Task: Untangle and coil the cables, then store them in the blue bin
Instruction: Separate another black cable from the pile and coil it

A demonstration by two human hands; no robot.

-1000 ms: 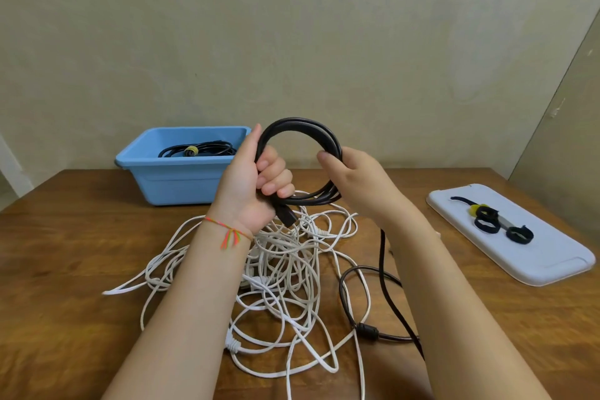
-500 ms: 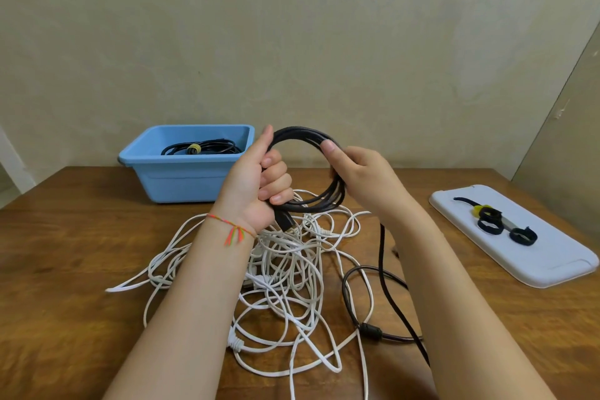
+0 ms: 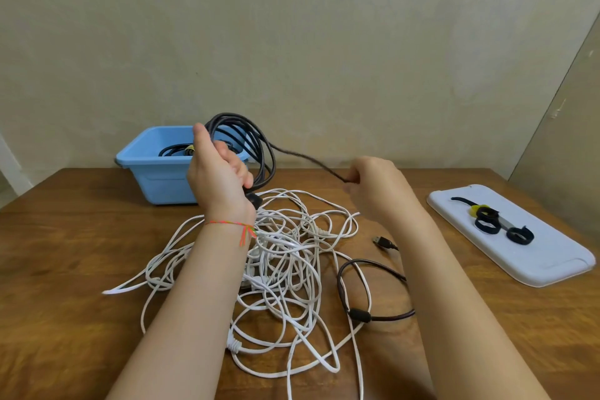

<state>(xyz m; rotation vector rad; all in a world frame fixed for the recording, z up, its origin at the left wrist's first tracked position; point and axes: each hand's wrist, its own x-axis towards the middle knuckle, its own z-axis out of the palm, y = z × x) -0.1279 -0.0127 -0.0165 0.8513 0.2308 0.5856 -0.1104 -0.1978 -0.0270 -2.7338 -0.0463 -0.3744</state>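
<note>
At a wooden table [image 3: 65, 253], a person's left hand [image 3: 217, 178] grips a coiled black USB cable [image 3: 256, 146] before the blue bin [image 3: 146, 169], while the right hand [image 3: 373, 185] pinches its free run, drawn out sideways. Even loops and light tension should keep the coil tidy. A second ago both hands met at the coil; tangled white cables [image 3: 285, 253] remain.

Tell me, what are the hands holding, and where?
The left hand grips the black cable by its coiled loops; the right hand pinches its loose strand.
</note>
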